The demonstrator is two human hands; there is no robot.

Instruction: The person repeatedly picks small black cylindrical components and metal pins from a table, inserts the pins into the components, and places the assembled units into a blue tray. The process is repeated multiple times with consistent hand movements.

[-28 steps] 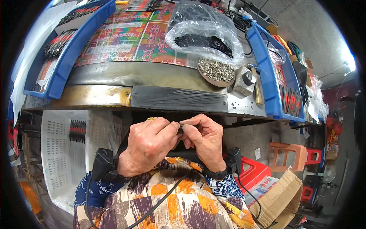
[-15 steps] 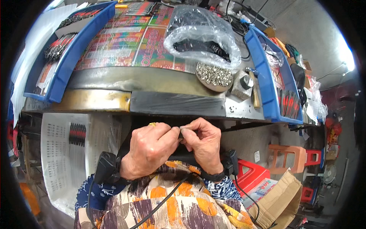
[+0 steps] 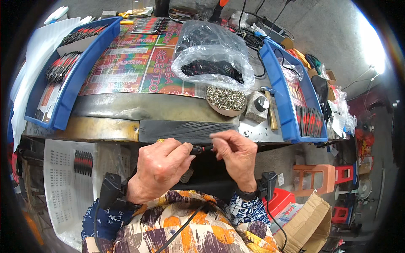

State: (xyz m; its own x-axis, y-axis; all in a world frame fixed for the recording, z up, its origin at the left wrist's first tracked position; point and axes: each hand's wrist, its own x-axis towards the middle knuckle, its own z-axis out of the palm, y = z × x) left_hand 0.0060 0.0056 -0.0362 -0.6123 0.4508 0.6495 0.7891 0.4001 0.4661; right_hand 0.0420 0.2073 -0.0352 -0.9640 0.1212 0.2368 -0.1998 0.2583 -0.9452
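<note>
L hand [image 3: 160,170] pinched a black-and-red pc [image 3: 197,150] just off the table [image 3: 147,109] edge; R hand [image 3: 239,160] at its far end — couldn't tell if that grip closed. Similar pcs [image 3: 310,121] in R blue tray [image 3: 289,128], prob. done; metal bits [image 3: 225,98] remained plentiful.

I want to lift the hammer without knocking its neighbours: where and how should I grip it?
Probably best by the handle, from above and the near edge of the bench: the hammer lies with its handle toward that edge and its head away. The block and blue tray flank it, so a sideways reach looks awkward.
</note>
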